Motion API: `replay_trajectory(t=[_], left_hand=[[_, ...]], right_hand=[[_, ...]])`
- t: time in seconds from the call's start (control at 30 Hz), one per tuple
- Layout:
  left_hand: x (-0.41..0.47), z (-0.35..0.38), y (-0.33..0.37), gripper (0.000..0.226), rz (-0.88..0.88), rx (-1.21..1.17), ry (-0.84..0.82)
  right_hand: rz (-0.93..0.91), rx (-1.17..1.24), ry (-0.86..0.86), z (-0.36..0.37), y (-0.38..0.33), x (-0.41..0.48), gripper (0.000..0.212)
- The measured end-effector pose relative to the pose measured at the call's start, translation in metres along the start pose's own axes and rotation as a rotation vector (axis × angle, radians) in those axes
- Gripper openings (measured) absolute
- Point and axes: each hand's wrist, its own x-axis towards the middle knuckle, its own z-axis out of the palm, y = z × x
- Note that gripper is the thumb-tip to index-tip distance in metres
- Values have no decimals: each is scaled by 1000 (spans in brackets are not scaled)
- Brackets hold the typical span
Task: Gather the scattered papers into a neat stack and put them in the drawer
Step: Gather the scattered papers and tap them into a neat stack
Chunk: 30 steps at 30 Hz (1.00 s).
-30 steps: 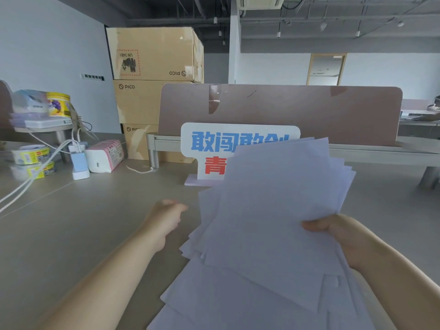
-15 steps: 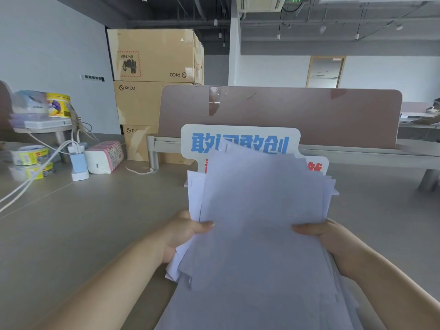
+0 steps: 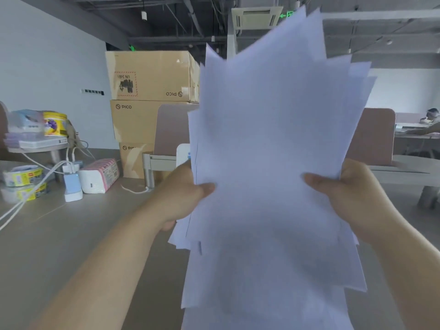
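- Step in hand, as judged: squaring-up of the gathered papers (image 3: 269, 163); gathering looks done, stacking not yet neat.
- The papers are held upright in the air, above the table (image 3: 71, 246), lifted high enough to cover most of the view ahead.
- Left hand (image 3: 183, 194) is closed on the left edge of the bundle, thumb pressed on the near face, the other fingers hidden behind the sheets.
- Right hand (image 3: 350, 194) is closed on the right edge in the same way, thumb in front, the rest hidden.
- Sheets are fanned: top corners stick out at several angles, and the lower left and right edges are stepped.
- Next move, as judged: grip to be loosened slightly and the bottom edge tapped on the table so the sheets drop level, then the sides pressed in.
- Drawer is not in view; its place cannot be told.
- Clutter at the far left (cables (image 3: 28, 194), tissue pack (image 3: 100, 175)) is well apart from the papers.
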Motion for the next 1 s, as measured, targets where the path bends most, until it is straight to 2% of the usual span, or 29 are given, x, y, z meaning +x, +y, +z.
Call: replay_trajectory(t=[0.17, 0.37, 0.43, 0.53, 0.77, 1.0], left_hand=[[18, 3, 30, 25, 197, -103, 273], [23, 17, 41, 30, 370, -89, 339], [21, 22, 42, 24, 406, -92, 353], [17, 25, 44, 14, 382, -105, 377], [21, 23, 43, 35, 312, -192, 347], [27, 27, 41, 34, 327, -242, 393]], right_hand=[[-172, 11, 130, 0, -26, 17, 15], [-256, 66, 241, -3, -27, 18, 21], [-276, 84, 233, -6, -28, 16, 20], [-282, 101, 208, -8, -27, 15, 19], [-160, 193, 142, -10, -19, 17, 9], [-85, 288, 119, -8, -8, 22, 13]])
